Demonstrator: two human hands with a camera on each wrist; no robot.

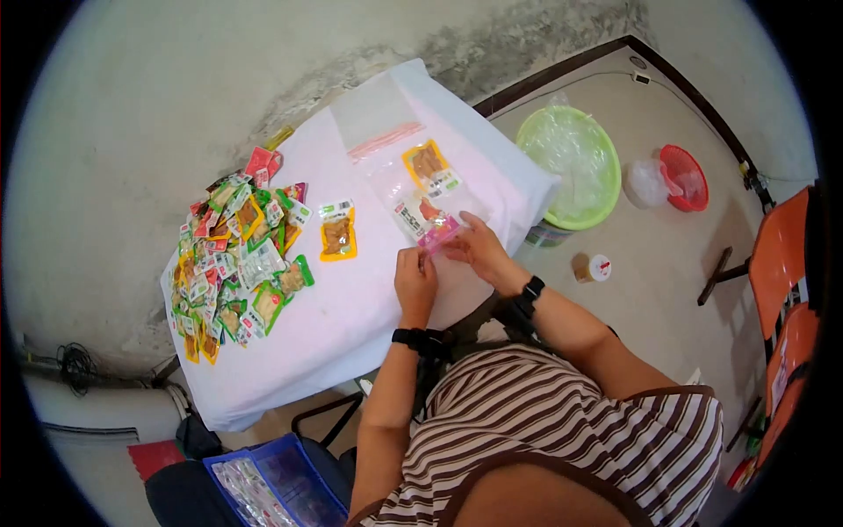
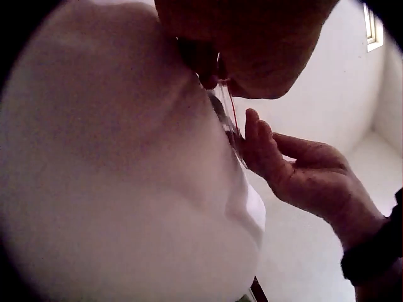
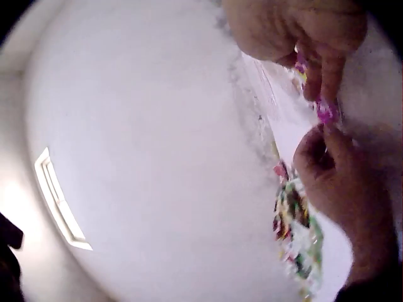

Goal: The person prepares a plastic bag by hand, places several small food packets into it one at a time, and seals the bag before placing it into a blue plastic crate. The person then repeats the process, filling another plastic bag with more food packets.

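Observation:
The left hand (image 1: 416,285) pinches the near corner of a small pink-and-white packet (image 1: 430,221) between thumb and fingers; the right wrist view also shows this left hand (image 3: 337,170) at the packet's pink edge (image 3: 327,112). On the packet's right side is the right hand (image 1: 481,252), its fingers fairly straight and touching the edge. The packet lies at the near end of a clear zip bag (image 1: 378,176). Just above it is a yellow-edged packet (image 1: 426,165). Another yellow packet (image 1: 338,232) lies left of the bag on the white cloth (image 1: 329,303).
A heap of colourful packets (image 1: 233,255) covers the table's left part. More clear bags (image 1: 373,110) lie at the far edge. On the floor stand a green tub (image 1: 606,176), a red basket (image 1: 698,198) and a small jar (image 1: 597,268). A blue box (image 1: 303,479) is at the lower left.

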